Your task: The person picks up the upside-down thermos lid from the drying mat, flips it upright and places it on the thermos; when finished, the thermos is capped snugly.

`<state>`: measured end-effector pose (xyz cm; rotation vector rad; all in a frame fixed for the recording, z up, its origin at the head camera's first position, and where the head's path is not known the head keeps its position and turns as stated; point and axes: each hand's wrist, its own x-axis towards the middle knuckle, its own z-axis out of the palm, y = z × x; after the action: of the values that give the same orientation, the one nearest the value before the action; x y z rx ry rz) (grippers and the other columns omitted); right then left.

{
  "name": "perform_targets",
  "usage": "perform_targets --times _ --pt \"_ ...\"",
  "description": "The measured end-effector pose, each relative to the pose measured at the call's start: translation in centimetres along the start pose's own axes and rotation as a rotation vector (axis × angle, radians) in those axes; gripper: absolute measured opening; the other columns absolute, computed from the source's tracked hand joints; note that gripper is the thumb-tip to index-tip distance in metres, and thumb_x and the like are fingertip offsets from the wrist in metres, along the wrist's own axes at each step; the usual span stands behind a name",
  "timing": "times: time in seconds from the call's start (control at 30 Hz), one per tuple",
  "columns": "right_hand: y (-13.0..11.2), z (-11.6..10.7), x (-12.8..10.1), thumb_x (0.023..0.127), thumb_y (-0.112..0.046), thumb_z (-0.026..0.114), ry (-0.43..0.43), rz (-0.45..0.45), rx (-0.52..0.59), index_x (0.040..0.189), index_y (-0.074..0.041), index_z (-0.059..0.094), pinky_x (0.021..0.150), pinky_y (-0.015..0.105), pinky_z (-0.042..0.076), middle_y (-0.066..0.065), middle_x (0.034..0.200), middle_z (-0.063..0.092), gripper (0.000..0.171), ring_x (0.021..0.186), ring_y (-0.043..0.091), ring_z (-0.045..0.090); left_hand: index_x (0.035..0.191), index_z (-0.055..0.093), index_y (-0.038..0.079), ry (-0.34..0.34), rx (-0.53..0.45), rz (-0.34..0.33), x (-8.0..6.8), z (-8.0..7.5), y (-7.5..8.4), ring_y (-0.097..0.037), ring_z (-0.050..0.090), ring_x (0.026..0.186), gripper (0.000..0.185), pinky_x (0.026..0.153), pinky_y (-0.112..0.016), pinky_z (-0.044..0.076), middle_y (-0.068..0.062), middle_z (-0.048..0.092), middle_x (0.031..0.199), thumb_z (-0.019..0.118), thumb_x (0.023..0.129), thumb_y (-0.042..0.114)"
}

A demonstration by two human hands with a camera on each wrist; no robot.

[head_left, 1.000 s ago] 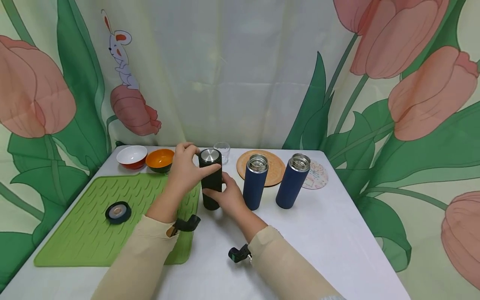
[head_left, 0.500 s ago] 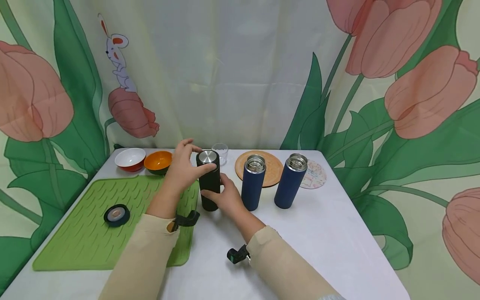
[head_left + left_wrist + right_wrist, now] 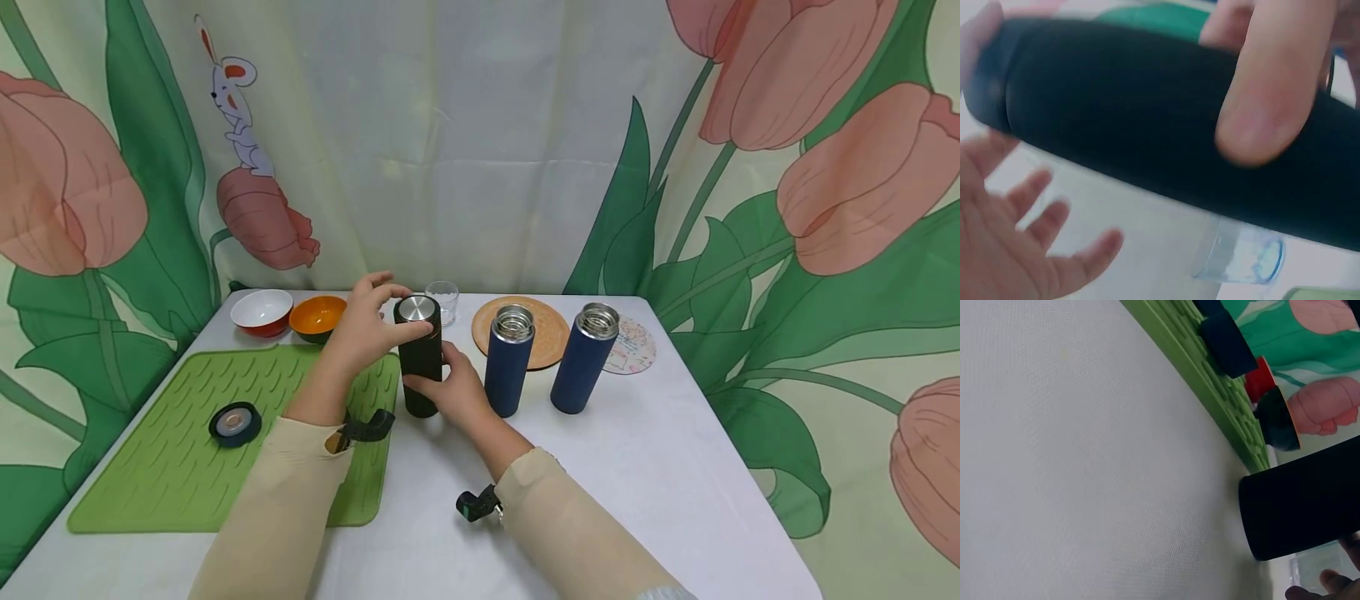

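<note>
A black thermos bottle [image 3: 420,360] stands upright on the white table, its silver-topped lid [image 3: 417,308] in place. My left hand [image 3: 362,332] pinches the lid between thumb at the front and index finger behind; its other fingers stick out loosely. Lower down, my right hand [image 3: 459,390] grips the body from the right. The left wrist view shows a thumb [image 3: 1266,125] across the dark body and spread fingers [image 3: 1060,244] beside the lid end. Two blue thermos bottles [image 3: 507,367] without lids stand right of my right hand, the farther one [image 3: 583,362] at the right.
A green mat [image 3: 165,450] carries a dark lid [image 3: 235,424], upside down. Behind it sit a white-lined bowl [image 3: 262,312] and an orange-lined bowl [image 3: 318,315]. A clear glass [image 3: 444,300], a round wooden board [image 3: 551,329] and a patterned coaster [image 3: 633,348] are at the back.
My left index fingertip has shifted slightly right along the back of the lid, and the thumb slightly left. The right hand keeps its grip, and the bottle stays in place.
</note>
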<state>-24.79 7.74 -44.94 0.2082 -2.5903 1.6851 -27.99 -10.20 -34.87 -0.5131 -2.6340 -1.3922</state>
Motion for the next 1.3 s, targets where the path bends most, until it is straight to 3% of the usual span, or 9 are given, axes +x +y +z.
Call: perform_targets --times 0.1,0.17,0.43,0.6,0.73,0.93,1.03,1.1,1.3 --pt "0.1 0.1 0.1 0.089 -0.047 0.085 0.003 0.002 0.007 0.143 -0.027 0.059 0.112 0.052 0.048 0.000 0.133 0.067 0.064 0.130 0.022 0.062 0.142 0.064 0.009 -0.151 -0.081 0.064 0.8 -1.1 -1.1 -0.040 0.032 0.157 0.055 0.122 -0.066 0.036 -0.009 0.026 0.174 0.083 0.094 0.029" --pt "0.1 0.2 0.0 0.089 -0.047 0.085 -0.001 0.007 0.000 0.144 -0.027 0.058 0.112 0.052 0.048 0.000 0.133 0.067 0.064 0.130 0.022 0.062 0.143 0.065 0.010 -0.158 -0.056 0.069 0.7 -1.3 -1.2 -0.040 0.029 0.158 0.056 0.122 -0.067 0.035 -0.008 0.026 0.174 0.083 0.094 0.030" --pt "-0.1 0.3 -0.1 0.087 -0.050 0.086 -0.004 0.007 -0.069 0.137 -0.029 0.062 0.107 0.051 0.051 -0.001 0.130 0.067 0.059 0.125 0.022 0.062 0.120 0.067 0.001 0.261 0.446 -0.106 -2.0 2.2 2.4 -0.049 0.030 0.151 0.093 0.111 -0.072 0.039 -0.020 0.032 0.167 0.079 0.074 0.081" --pt "-0.3 -0.1 0.3 0.083 -0.049 0.090 0.021 0.005 -0.118 0.129 -0.026 0.068 0.109 0.051 0.051 0.000 0.130 0.068 0.056 0.126 0.022 0.062 0.114 0.071 0.000 0.332 0.514 -0.067 -1.9 2.8 3.2 -0.047 0.036 0.144 0.083 0.109 -0.069 0.042 -0.021 0.044 0.157 0.081 0.077 0.074" --pt "-0.7 -0.6 0.7 0.082 -0.044 0.091 0.014 0.015 -0.138 0.131 -0.023 0.071 0.109 0.049 0.052 0.002 0.130 0.070 0.057 0.126 0.022 0.063 0.113 0.072 0.003 0.217 0.450 0.018 -1.1 1.7 2.7 -0.048 0.032 0.147 0.071 0.110 -0.065 0.043 -0.021 0.042 0.158 0.086 0.080 0.064" --pt "-1.3 -0.9 0.8 0.081 -0.042 0.092 -0.004 0.043 -0.115 0.134 -0.016 0.069 0.108 0.050 0.053 0.006 0.131 0.070 0.063 0.125 0.026 0.065 0.142 0.064 0.009 -0.208 0.254 0.101 1.3 -1.8 1.1 -0.045 0.020 0.155 0.064 0.118 -0.066 0.037 -0.017 0.024 0.171 0.085 0.091 0.041" --pt "-1.2 -0.8 0.6 0.082 -0.043 0.091 -0.014 0.060 -0.112 0.138 -0.017 0.067 0.110 0.051 0.052 0.005 0.136 0.070 0.066 0.129 0.026 0.065 0.150 0.057 0.009 -0.317 0.140 0.090 1.6 -2.3 0.4 -0.042 0.021 0.156 0.067 0.120 -0.067 0.035 -0.015 0.021 0.172 0.084 0.093 0.033" --pt "-1.1 -0.7 0.5 0.083 -0.044 0.090 -0.012 0.064 -0.116 0.140 -0.017 0.067 0.110 0.050 0.052 0.005 0.136 0.070 0.067 0.130 0.025 0.065 0.147 0.058 0.006 -0.267 0.163 0.066 1.2 -1.8 0.6 -0.043 0.019 0.157 0.069 0.121 -0.067 0.033 -0.016 0.020 0.173 0.084 0.091 0.037" --pt "-1.1 -0.7 0.4 0.083 -0.047 0.090 0.006 0.033 -0.136 0.134 -0.021 0.071 0.107 0.048 0.054 0.002 0.129 0.074 0.061 0.125 0.024 0.066 0.124 0.064 -0.003 0.153 0.488 -0.092 -1.4 1.6 2.8 -0.048 0.022 0.152 0.094 0.107 -0.072 0.043 -0.023 0.030 0.165 0.082 0.076 0.076"
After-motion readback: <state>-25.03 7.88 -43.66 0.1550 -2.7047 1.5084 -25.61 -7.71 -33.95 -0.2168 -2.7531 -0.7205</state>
